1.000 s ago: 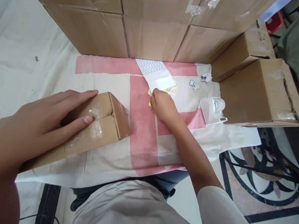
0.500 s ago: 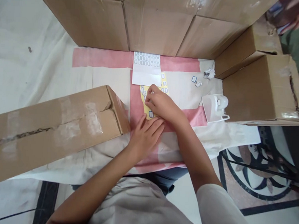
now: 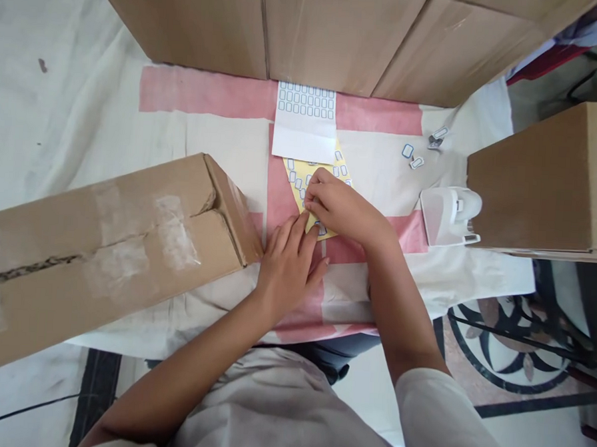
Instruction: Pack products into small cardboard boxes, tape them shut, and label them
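Note:
A yellow sheet [image 3: 295, 190] dotted with small blue-bordered white stickers lies on the pink and white cloth, at a slant. My left hand [image 3: 287, 263] rests flat with fingers spread, its fingertips on the sheet's lower left edge. Over the middle of the sheet, my right hand [image 3: 347, 206] is closed in a pinch; whatever its fingertips hold, if anything, is hidden. A white label sheet [image 3: 304, 137] with rows of blue-outlined labels on its upper part overlaps the yellow sheet's top.
A long taped carton [image 3: 117, 241] lies at left. Stacked cartons [image 3: 338, 39] form a wall behind. Off to the right are a white plastic dispenser [image 3: 452, 215], loose stickers [image 3: 408, 151], crumpled scraps [image 3: 437, 139] and another carton [image 3: 531, 182]. Part of a person shows at the upper right.
The view has shifted slightly. My left hand's fingers have moved up onto the yellow sheet's left edge; my right hand stays pinched over it. At right, a carton near another person's hand has gone.

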Available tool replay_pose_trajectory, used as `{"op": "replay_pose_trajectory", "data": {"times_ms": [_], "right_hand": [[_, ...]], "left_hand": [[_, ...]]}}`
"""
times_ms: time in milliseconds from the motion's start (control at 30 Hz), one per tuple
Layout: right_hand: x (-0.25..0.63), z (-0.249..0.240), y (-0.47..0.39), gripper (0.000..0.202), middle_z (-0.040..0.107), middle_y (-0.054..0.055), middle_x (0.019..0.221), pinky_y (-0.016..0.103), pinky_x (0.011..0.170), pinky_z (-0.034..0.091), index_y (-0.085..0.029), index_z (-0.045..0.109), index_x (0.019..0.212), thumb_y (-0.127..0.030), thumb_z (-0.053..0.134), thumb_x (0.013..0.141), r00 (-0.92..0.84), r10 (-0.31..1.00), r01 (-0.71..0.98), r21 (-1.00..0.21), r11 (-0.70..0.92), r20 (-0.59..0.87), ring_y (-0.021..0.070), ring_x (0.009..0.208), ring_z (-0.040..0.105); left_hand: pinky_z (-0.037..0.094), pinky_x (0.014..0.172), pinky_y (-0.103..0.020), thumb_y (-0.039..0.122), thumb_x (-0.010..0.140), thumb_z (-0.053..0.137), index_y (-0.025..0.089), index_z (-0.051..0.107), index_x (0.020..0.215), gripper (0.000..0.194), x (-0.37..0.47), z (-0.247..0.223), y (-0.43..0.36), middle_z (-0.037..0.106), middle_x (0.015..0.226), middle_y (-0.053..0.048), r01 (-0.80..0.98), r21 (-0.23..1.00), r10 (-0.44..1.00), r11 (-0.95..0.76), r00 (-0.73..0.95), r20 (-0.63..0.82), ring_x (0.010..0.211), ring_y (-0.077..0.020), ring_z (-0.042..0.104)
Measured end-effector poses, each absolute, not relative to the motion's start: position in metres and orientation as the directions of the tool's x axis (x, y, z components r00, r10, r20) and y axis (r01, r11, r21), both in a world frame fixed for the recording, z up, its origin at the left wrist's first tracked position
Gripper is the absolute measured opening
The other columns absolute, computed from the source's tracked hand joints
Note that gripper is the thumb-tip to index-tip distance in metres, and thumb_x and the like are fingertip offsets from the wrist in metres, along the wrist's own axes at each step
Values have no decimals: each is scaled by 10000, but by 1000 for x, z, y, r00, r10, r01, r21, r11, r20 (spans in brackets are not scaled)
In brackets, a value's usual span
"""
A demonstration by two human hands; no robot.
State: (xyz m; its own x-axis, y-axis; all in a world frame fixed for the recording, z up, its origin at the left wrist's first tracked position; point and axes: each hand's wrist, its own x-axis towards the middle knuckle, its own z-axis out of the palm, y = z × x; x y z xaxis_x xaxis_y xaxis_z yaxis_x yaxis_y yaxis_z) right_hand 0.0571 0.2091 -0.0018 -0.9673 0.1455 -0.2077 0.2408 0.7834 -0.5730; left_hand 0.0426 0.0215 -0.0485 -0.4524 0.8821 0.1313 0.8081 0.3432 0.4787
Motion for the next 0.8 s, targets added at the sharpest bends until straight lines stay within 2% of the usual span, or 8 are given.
{"op": "replay_pose_trajectory", "data": {"times_ms": [167,467,800], "right_hand": [[56,-3,211,202,553,96,1060,339,801,428,-177,598,821,-101,470,957,-966,137,240,-573,784,-217,209,887,565],[57,-9,214,227,518,81,987,349,786,418,-199,478,749,-90,465,948,-976,118,208,-622,755,-183,205,863,544],[57,-8,214,232,497,65,951,344,759,406,-202,460,758,-101,457,967,-976,112,206,-626,752,-186,186,795,509]], "left_hand": [[381,1195,-578,408,1008,500,94,530,1417,517,43,-49,21,458,1591,-225,819,462,884,339,-446,143,1446,-393,431],[394,1195,-527,403,1014,488,91,546,1414,511,45,-45,20,490,1572,-196,849,387,889,359,-438,136,1433,-366,444],[372,1198,-518,419,1007,501,100,553,1409,517,46,-45,22,482,1578,-199,855,352,888,380,-443,119,1434,-368,441]]}}
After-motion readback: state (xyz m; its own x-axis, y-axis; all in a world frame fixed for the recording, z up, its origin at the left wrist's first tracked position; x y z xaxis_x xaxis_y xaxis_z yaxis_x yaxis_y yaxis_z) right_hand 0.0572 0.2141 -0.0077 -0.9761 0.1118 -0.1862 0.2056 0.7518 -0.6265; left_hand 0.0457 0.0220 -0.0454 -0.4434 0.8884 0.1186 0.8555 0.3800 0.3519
